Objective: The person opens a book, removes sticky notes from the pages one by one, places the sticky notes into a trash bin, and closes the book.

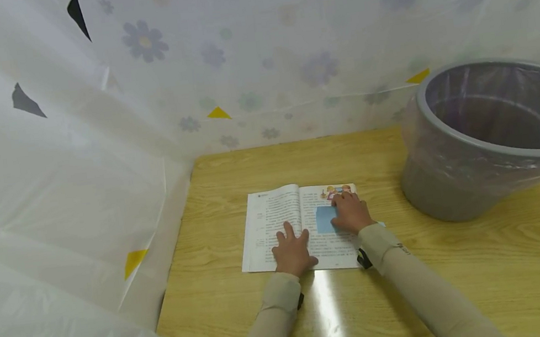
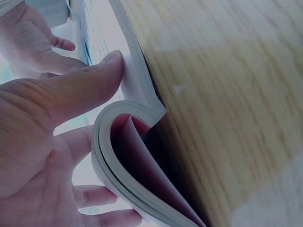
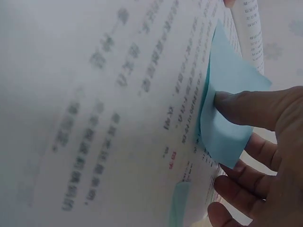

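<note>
"While the right hand pinches that squarish light-blue paper note, where's the left hand?"

"Fingers spread on the open white paper book, eight o'clock from the note, which is over the right page; a round grey bin stands at two."

Long beige sleeves cover both arms, the left sleeve below the open book and the right sleeve to its lower right. Each ends in a loose, wrinkled cuff of matching cloth, with small dark lettering beside the right one. A small black device shows at the right wrist, by the book's lower right corner, and another black piece at the left, below the book.
</note>
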Available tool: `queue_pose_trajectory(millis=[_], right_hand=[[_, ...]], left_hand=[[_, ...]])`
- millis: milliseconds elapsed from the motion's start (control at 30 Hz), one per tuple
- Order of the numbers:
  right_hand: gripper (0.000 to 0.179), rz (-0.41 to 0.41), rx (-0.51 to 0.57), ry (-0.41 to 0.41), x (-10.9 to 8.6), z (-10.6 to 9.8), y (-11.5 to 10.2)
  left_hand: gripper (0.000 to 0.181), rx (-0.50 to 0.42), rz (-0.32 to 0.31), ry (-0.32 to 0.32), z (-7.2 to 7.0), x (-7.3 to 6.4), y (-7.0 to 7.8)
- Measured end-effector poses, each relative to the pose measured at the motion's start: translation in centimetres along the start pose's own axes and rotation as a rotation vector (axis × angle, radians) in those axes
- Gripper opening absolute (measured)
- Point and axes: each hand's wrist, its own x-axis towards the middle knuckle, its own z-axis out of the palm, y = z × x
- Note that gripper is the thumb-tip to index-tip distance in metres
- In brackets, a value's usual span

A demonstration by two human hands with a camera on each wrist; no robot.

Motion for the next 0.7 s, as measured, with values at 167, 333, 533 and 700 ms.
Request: queue_pose_trajectory(millis=[167,333,533,700], right_hand=[[0.035,-0.028,0.018,0.024,0.3,0.3,0.7],[0.021,-0.07,0.04,0.075,0.6,0.6,1.5],[0.015,-0.089,0.044,0.088,0.9,0.6,1.9],[0.015,-0.088,0.045,0.086,1.1,0.6,2.1]], left_hand=[[0.08,0.006,0.006,0.009,0.1,-0.1,0.0],[0.08,0.02,0.006,0.016,0.1,-0.1,0.0],[0.08,0.014,0.006,0.027,0.1,-0.1,0.1],[0.08,0.008,0.005,0.035,0.1,-0.2,0.1]])
